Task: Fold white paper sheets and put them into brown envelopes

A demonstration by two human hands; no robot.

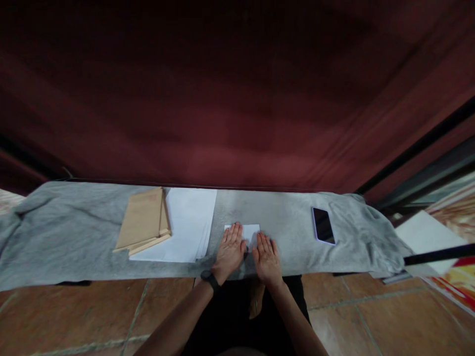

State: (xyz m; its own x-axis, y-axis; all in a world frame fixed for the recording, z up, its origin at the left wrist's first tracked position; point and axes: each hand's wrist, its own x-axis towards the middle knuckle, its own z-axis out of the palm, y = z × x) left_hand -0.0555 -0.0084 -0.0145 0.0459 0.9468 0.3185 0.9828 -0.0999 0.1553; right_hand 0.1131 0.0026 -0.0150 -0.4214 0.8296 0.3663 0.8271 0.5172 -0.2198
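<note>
A small white piece of paper (250,230) lies on the grey cloth between and under my hands, near the front edge. My left hand (230,250) rests flat across its left part, fingers stretched forward. At its right side my right hand (267,259) lies flat too, fingertips on or beside the paper's right edge. Both palms face down, and neither hand grips anything. My hands cover much of the paper, so I cannot tell whether it is folded.
Left of my hands lies a stack of white sheets (189,222), partly under several brown envelopes (143,217). A phone (323,226) with a purple edge lies to the right. The grey cloth (81,222) covers a narrow table before a dark red panel (222,118).
</note>
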